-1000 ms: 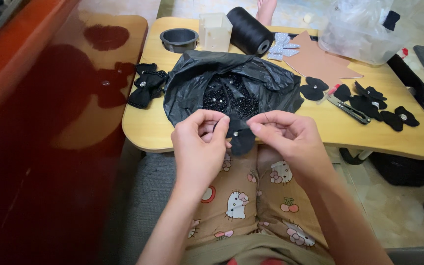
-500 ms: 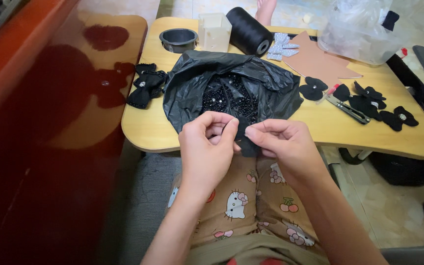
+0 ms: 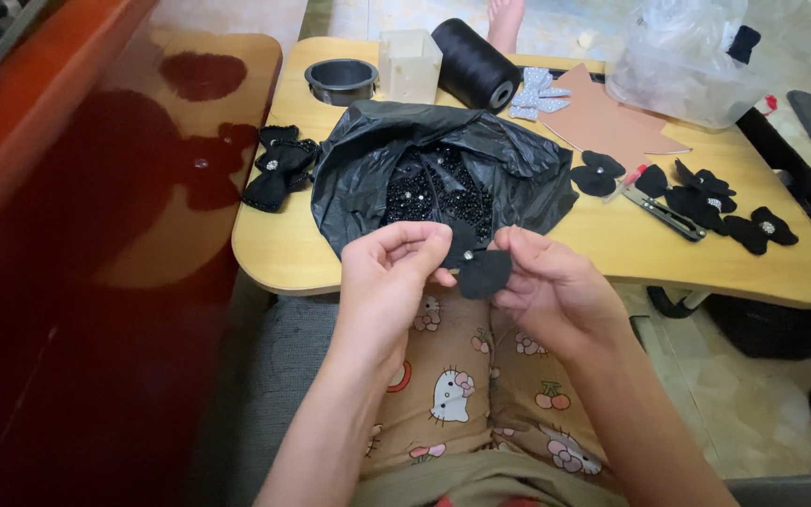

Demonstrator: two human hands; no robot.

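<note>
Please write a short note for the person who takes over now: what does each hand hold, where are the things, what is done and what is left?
Left hand: fingertips pinch the upper edge of a small black fabric piece.
Right hand: holds the same piece from the right side, above the lap.
Things: open black bag of black beads on the wooden table; thread spool behind it.
Done: finished black bows lie left of the bag, more at the right.
Left: the piece in hand looks plain, with no beads showing.
</note>
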